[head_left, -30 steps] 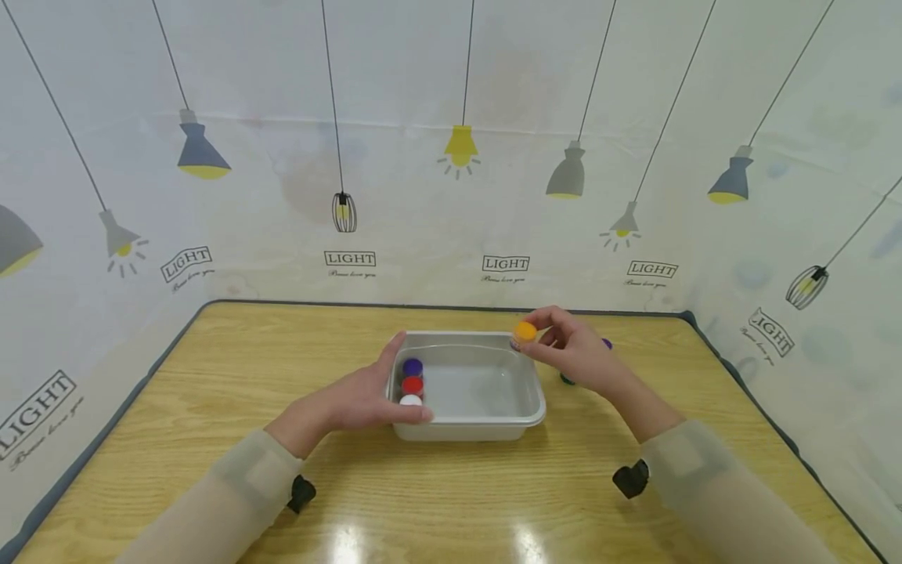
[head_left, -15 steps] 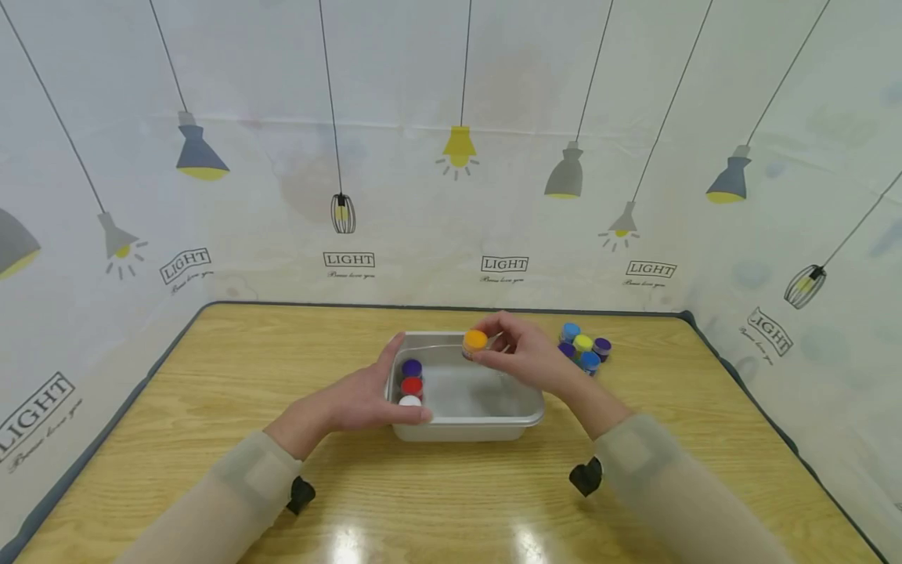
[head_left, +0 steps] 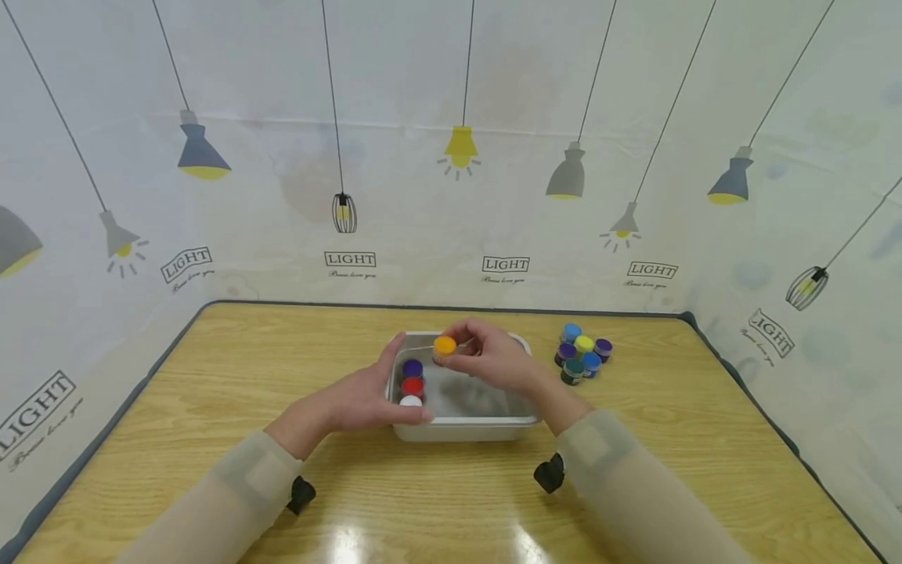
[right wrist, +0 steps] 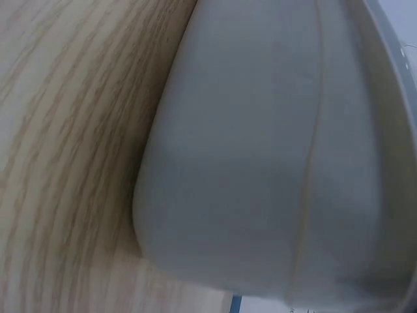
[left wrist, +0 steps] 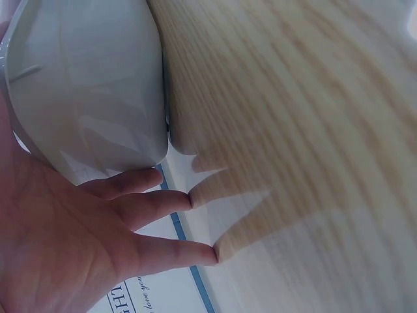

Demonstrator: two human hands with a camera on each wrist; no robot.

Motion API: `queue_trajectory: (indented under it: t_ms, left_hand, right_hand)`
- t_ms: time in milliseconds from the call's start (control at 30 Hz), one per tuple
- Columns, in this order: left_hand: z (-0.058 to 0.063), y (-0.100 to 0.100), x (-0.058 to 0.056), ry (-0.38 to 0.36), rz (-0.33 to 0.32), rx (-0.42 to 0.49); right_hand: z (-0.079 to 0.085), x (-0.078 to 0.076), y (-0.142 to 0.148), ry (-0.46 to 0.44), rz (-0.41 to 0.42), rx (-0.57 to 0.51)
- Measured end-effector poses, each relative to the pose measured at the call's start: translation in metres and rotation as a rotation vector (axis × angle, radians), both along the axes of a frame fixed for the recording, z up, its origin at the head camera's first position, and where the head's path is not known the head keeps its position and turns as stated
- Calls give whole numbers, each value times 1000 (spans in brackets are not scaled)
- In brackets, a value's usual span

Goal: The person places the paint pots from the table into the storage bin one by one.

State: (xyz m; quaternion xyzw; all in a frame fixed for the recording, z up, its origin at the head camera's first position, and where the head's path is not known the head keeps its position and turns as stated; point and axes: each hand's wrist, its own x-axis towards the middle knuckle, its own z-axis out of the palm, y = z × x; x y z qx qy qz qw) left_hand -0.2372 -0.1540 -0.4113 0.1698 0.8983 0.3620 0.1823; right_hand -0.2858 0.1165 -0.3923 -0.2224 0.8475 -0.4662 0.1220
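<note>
In the head view, my right hand (head_left: 489,359) pinches a small paint jar with an orange lid (head_left: 444,347) over the white plastic container (head_left: 458,432), near its back left. My left hand (head_left: 355,398) rests against the container's left end, its thumb over the front rim and index finger at the back corner. Three jars stand in a row along the left inside wall: a purple-lidded jar (head_left: 412,367), a red-lidded jar (head_left: 413,387) and a white-lidded jar (head_left: 411,401), partly behind the thumb. In the left wrist view, straight spread fingers (left wrist: 176,252) lie beside the container.
Right of the container, several more paint jars stand clustered on the wooden table (head_left: 451,493), among them a yellow-lidded jar (head_left: 583,345) and a dark green-lidded jar (head_left: 572,370). A printed backdrop (head_left: 395,157) encloses the table's back and sides.
My right hand has carried the orange-lidded paint jar leftward, from the container's right rim to above its left part. The clustered jars have come into view behind it. My left hand has stayed still.
</note>
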Motion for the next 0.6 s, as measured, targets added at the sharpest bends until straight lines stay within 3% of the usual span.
queue_trajectory:
  t_ms: [433,600]
  left_hand:
    - [0,3,2,7,2,-20]
    - [1,2,1,6,3,-16]
  right_hand:
    - [-11,-1,-10,-10,12,-17]
    - [-17,-3,-14,1,44,55]
